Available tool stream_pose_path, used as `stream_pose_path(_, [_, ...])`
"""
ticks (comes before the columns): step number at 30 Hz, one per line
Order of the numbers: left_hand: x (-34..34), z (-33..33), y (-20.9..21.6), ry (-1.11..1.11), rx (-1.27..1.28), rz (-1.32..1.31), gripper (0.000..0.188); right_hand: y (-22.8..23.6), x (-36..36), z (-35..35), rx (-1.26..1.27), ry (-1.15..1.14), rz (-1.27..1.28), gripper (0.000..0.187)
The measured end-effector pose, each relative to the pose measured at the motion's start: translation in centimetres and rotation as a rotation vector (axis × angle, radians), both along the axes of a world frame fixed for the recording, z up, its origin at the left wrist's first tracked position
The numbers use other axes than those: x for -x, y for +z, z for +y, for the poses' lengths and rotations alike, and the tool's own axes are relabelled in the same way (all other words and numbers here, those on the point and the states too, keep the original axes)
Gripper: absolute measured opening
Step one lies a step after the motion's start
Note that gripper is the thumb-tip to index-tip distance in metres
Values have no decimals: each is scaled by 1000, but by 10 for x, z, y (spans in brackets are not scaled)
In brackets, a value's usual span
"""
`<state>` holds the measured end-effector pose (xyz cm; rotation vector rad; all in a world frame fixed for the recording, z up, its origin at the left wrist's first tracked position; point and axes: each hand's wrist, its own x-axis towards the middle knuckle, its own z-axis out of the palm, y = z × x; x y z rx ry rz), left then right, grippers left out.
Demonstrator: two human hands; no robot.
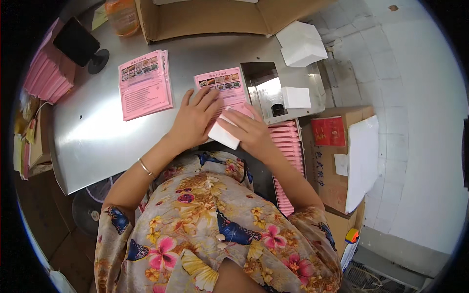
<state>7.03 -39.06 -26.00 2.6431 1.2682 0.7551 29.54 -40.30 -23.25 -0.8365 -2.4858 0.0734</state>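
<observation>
In front of me, a pink printed sleeve with small food pictures lies on the metal worktop. My left hand rests on its left side, fingers stretched out and slightly spread. A folded white paper napkin lies at a slant over the sleeve's near end, close to the table edge. My right hand has its fingers across the napkin and holds it; the underside of that grip is hidden. To the left, a pile of the same pink sleeves sits a little askew.
A recessed metal tray holds a white napkin stack; more white napkins lie behind. Filled pink packets stand in a row by my right arm. Around are a cardboard box, a black stand, an orange bottle and pink stacks.
</observation>
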Motion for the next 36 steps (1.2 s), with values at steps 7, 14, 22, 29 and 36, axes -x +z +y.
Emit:
stream_pose_path(7, [-6,-6,0,121,22,-51,72,-23,5,21,87,-25,120,45])
stream_pose_path(14, [-10,-3,5,96,107,-65,82,-26,12,36,85,-36,65,33])
stream_pose_path(22, [-15,9,10,139,-52,-99,90,-15,52,78,105,-59,-391,49])
stream_pose_path(29, [-3,2,21,168,104,-129,47,19,-48,27,56,-279,33,32])
stream_pose_path(36, [-8,12,17,-123,-102,-242,27,-8,-123,52,-41,-773,-134,40])
